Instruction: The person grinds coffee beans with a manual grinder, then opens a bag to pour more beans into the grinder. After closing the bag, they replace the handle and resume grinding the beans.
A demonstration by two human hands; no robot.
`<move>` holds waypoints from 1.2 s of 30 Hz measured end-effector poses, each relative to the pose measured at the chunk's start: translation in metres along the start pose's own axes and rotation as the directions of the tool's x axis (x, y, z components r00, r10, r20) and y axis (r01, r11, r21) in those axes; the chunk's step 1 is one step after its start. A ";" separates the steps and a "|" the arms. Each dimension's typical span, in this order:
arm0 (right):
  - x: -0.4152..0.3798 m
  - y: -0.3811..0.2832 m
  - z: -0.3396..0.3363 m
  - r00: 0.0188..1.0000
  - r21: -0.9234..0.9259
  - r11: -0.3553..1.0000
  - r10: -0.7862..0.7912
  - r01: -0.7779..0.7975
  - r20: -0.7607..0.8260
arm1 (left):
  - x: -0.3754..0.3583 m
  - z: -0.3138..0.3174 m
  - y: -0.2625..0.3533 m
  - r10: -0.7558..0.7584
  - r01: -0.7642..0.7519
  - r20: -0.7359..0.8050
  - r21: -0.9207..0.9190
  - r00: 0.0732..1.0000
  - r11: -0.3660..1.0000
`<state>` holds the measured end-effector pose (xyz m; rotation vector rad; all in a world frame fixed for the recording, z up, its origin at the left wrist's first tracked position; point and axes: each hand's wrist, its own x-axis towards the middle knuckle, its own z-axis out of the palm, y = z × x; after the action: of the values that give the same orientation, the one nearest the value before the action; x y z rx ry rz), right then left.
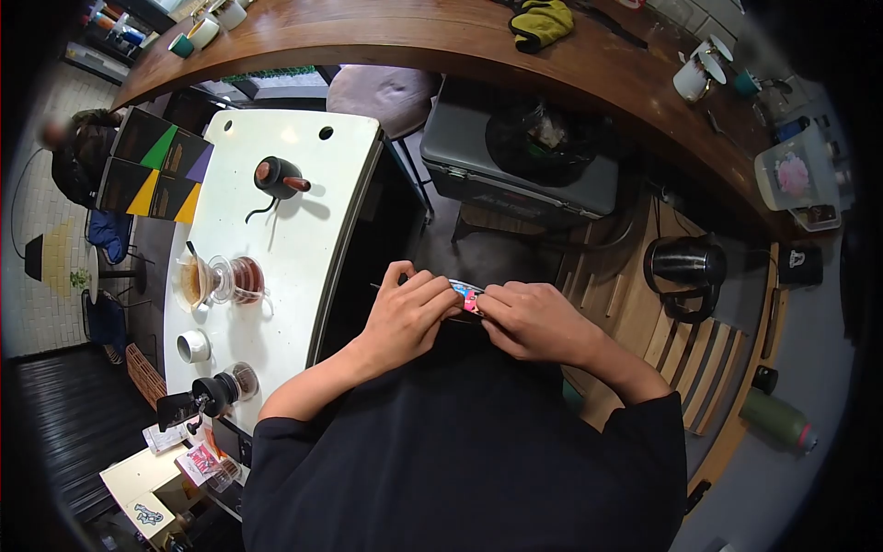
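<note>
Close to my body, both hands meet on a small, colourful item (467,296) with pink and blue on it. My left hand (411,311) has its fingers curled round the item's left end. The fingers of my right hand (533,317) pinch its right end. Most of the item is covered by my fingers, so I cannot make out what it is. To the left, a white table (313,248) bears a black gooseneck kettle (276,177), a glass dripper with a carafe (221,281), a white cup (193,346) and a hand grinder (216,396).
A wooden counter (368,32) curves across the top, holding a yellow-green cloth (541,23) and cups. Below it sit a grey cooler (515,189) and a round stool (382,97). A black electric kettle (685,267) stands at right. A person (81,156) is at far left.
</note>
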<state>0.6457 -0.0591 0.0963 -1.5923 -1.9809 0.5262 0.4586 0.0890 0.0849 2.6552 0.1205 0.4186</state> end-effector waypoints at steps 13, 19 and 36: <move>-0.003 0.008 0.005 0.992 0.081 0.997 0.001 -0.011 0.125 | 0.005 0.013 0.005 0.047 -0.049 -0.032 -0.064 0.998 0.997; 0.000 -0.003 0.006 0.985 0.079 0.994 0.093 -0.081 -0.149 | 0.003 0.014 0.006 -0.068 0.060 -0.066 -0.119 0.996 0.991; -0.012 -0.006 0.030 0.977 0.137 0.990 0.070 -0.043 -0.203 | -0.004 0.021 0.011 -0.107 0.099 -0.023 -0.225 0.994 0.969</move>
<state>0.6239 -0.0716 0.0742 -1.5584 -1.7156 0.4808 0.4614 0.0700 0.0706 2.4094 0.2093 0.4191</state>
